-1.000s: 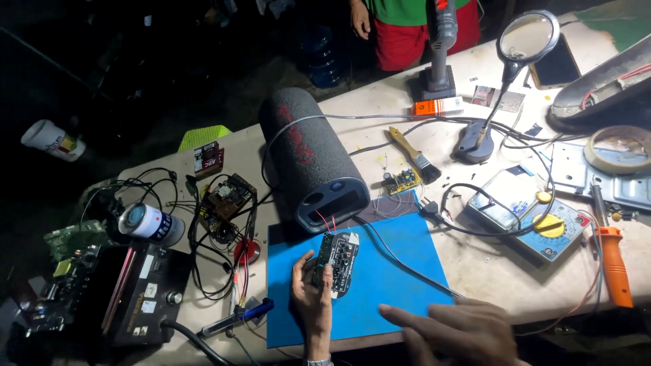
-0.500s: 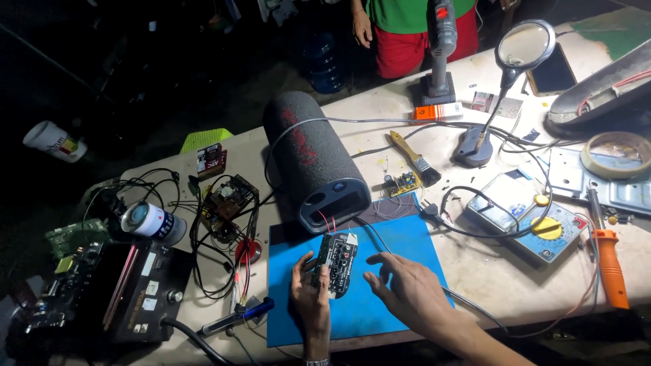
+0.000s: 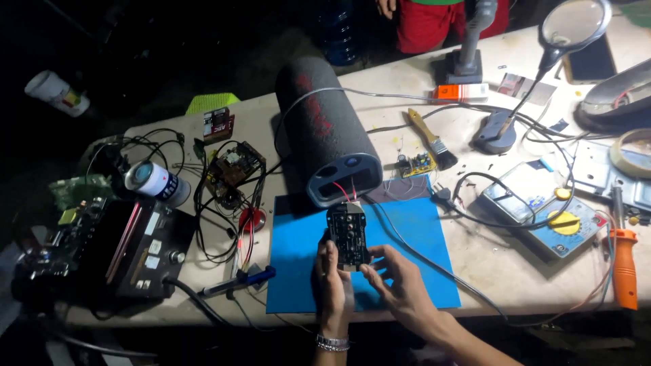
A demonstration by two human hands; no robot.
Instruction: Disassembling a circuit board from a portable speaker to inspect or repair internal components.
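Your desk (image 3: 515, 271) is crowded, so start from the big shapes. The dark cylindrical speaker (image 3: 330, 129) lies on its side behind the blue mat (image 3: 420, 237), its open end facing you, with thin red wires running from that end down to the small black circuit board (image 3: 348, 234) you hold just above the mat. To the left sits a black amplifier chassis (image 3: 102, 247); to the right lie a yellow-dialled multimeter (image 3: 563, 227), an orange-handled tool (image 3: 624, 268) and a paintbrush (image 3: 428, 139).

Your left hand (image 3: 332, 281) holds the board from below, fingers pinching its left edge and lower end. Your right hand (image 3: 393, 281) is at the board's lower right, fingers curled in close to its edge; whether they grip it or only touch it, I cannot tell.

To handle the board well, I'd judge that you should keep it close to the speaker's open end so the red wires stay slack, hold it by the edges rather than across the components, and keep it low over the mat so any dropped part lands there. Mind the grey cable (image 3: 434, 264) crossing the mat beside your right hand.
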